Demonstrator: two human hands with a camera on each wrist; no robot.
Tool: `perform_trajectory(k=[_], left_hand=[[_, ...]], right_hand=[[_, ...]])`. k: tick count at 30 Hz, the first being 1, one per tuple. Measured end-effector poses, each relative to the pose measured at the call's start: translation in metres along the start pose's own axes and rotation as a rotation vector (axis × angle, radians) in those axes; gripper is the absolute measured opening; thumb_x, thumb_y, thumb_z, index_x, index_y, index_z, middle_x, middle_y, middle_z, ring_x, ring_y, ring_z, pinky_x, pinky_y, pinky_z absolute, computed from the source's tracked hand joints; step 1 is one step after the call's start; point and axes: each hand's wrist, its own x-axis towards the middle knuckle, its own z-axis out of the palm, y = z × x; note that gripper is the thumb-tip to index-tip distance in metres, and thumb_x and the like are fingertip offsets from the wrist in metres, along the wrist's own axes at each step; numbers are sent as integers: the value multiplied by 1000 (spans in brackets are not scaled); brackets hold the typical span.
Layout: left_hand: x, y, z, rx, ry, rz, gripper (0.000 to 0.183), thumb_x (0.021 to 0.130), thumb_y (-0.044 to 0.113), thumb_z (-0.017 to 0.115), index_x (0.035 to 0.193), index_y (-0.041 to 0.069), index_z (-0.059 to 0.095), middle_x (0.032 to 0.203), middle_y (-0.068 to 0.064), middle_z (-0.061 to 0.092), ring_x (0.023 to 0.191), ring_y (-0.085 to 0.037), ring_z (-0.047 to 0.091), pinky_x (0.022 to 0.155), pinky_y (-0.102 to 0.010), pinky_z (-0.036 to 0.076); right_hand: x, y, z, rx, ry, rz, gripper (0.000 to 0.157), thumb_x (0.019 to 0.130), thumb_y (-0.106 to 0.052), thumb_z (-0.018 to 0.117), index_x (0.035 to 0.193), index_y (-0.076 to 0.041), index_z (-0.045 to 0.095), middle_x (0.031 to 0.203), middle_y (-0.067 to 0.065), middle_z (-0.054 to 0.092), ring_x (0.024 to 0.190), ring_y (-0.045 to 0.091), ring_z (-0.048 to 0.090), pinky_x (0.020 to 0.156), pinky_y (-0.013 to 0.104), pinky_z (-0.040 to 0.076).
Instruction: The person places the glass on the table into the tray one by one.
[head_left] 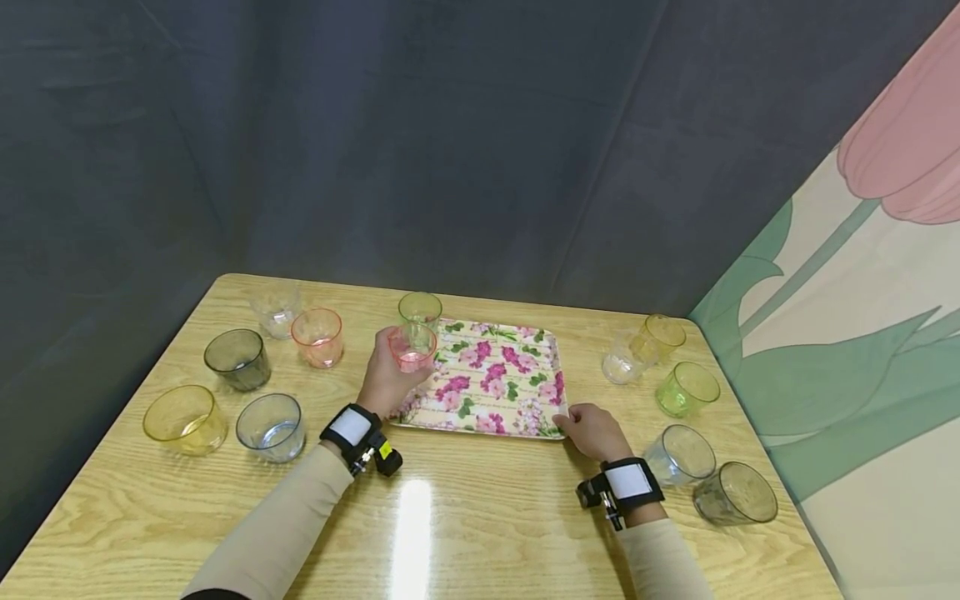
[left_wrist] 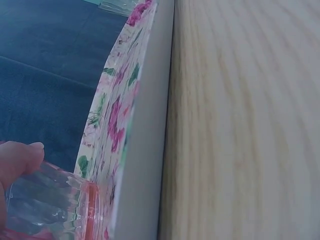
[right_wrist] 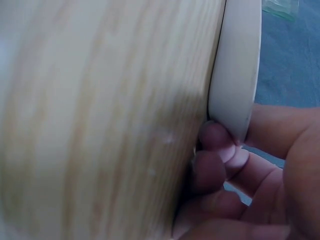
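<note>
My left hand (head_left: pixel 387 379) grips a pink-tinted clear glass (head_left: pixel 412 360) over the left end of a flower-patterned tray (head_left: pixel 480 375). In the left wrist view, the thumb lies along the side of this pink glass (left_wrist: pixel 45 200), close by the tray's patterned surface (left_wrist: pixel 107 120). A green glass (head_left: pixel 420 308) stands just behind it at the tray's far left corner. At the near right corner, my right hand (head_left: pixel 595 431) pinches the tray's rim. From the right wrist, fingers (right_wrist: pixel 215 137) show under the pale tray edge (right_wrist: pixel 235 65), with the thumb on top.
Left of the tray stand a clear, a second pink, a dark grey, a yellow and a bluish glass (head_left: pixel 272 429). On the right are a clear, a yellow, a green (head_left: pixel 686 390), a bluish and a grey-brown glass (head_left: pixel 735 494). A dark curtain (head_left: pixel 450 150) hangs behind the wooden table (head_left: pixel 480 517).
</note>
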Motion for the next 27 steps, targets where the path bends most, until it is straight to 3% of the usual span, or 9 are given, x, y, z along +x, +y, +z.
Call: perform_trajectory(k=[3,6,10,13,16,20,24,27], left_hand=[[0,0,0,5,-2,12,104,71,12,80,148,7,10,143,-28,31,128,-35,35,104,-51,38],[-1,0,1,10,8,21,119,69,15,83,151,18,-3,149,-28,19,133,-36,26,106,-52,35],[-5,4,-1,31,51,-6,129,68,33,83,148,33,-18,153,-24,5,136,-38,16,106,-57,33],[-9,12,-5,49,84,-15,127,68,47,79,144,38,-22,155,-20,-2,137,-40,11,104,-62,33],[-13,24,-11,55,107,-3,121,72,54,74,146,36,-20,156,-18,-3,137,-41,11,102,-64,33],[-25,38,-19,50,153,11,109,79,54,67,151,24,-9,155,-20,5,136,-38,17,102,-63,34],[-44,50,-28,-4,225,53,93,85,48,62,151,9,8,151,-21,18,133,-32,25,105,-57,33],[-61,54,-39,-40,284,130,79,88,37,63,146,2,22,145,-21,30,129,-29,32,105,-55,30]], right_hand=[[0,0,0,-2,-2,3,43,92,-35,56,57,-13,42,50,-2,34,46,15,32,47,28,26],[-1,0,0,0,0,5,43,92,-34,56,57,-12,43,51,-2,34,47,15,32,48,28,26],[-1,-1,-1,3,-6,-2,42,92,-35,55,58,-13,43,51,-2,34,47,15,33,48,28,27],[-2,0,-3,5,-4,-10,42,92,-34,55,58,-12,43,51,-2,34,47,15,33,48,28,27],[-4,0,-5,13,4,-7,42,92,-34,56,58,-12,43,51,-2,34,47,15,32,49,28,27],[-3,1,-4,17,0,1,42,92,-34,55,58,-12,43,51,-2,34,47,15,33,48,28,27],[-2,2,-1,27,4,-8,43,92,-33,56,57,-13,42,50,-2,33,46,14,31,47,28,26],[-1,2,0,37,3,-21,44,92,-33,56,56,-13,40,49,-3,31,44,14,29,47,27,25]])
